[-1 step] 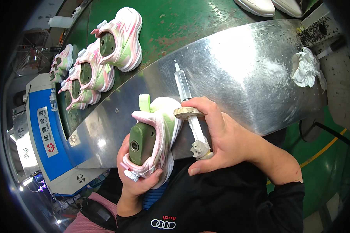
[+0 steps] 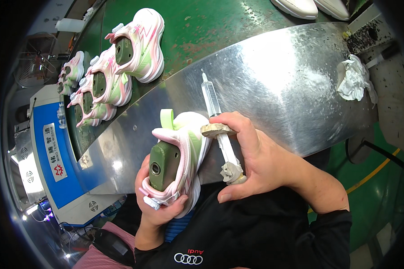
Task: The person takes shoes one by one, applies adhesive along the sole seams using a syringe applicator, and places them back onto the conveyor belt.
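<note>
My left hand (image 2: 153, 214) is closed around the front part of a white, pink and light green sneaker (image 2: 192, 148), thumb on the lacing side. A dark green shoe last (image 2: 164, 165) with a round metal-rimmed hole fills the sneaker's opening. A light green loop (image 2: 166, 119) stands up at its heel. Right of the sneaker, my right hand (image 2: 267, 159) grips a clear syringe (image 2: 211, 97), its narrow tip pointing away from me. Dried pale material coats the syringe's flange (image 2: 216, 129) and plunger end (image 2: 232, 172). The tip is apart from the sneaker.
Beneath both hands lies a shiny metal work plate (image 2: 264, 89). Several matching sneakers (image 2: 141, 47) on lasts line the green surface (image 2: 197, 27) at the left. Crumpled white paper (image 2: 355, 80) sits at the plate's right end. A blue and white machine (image 2: 54, 157) stands left.
</note>
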